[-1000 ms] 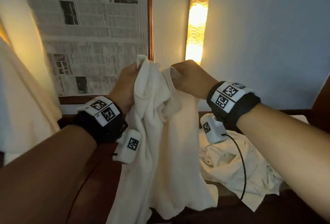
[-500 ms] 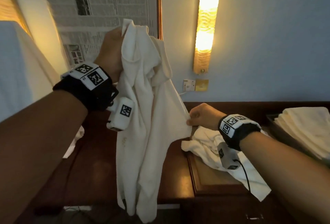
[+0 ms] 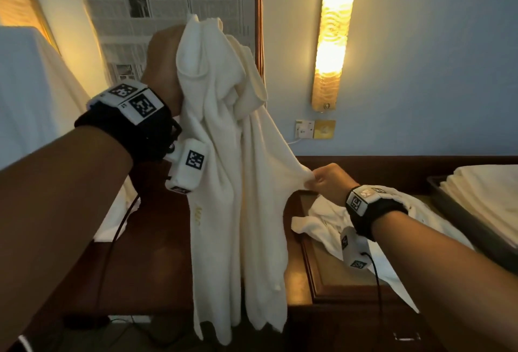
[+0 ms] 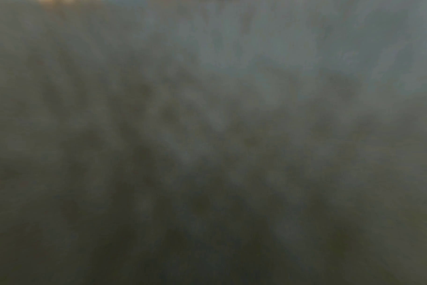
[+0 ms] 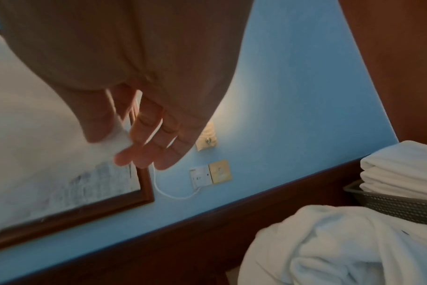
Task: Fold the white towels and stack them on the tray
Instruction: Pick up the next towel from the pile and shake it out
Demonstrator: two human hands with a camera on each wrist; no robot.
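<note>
Two hands hold one white towel point(image 3: 238, 183) in the air: the left hand point(image 3: 162, 68) grips its bunched top high up, and the right hand point(image 3: 326, 180) pinches a side edge lower down, between thumb and fingers point(image 5: 144, 142). A crumpled towel point(image 3: 325, 220) lies on the wooden nightstand point(image 3: 336, 281) below. Folded towels point(image 3: 485, 191) sit stacked in the dark tray point(image 3: 476, 228) at right.

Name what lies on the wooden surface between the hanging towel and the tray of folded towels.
A crumpled white towel lies there, between the hanging towel and the tray of folded towels, partly hidden beneath the right hand and wrist. The head view shows it best.
</note>
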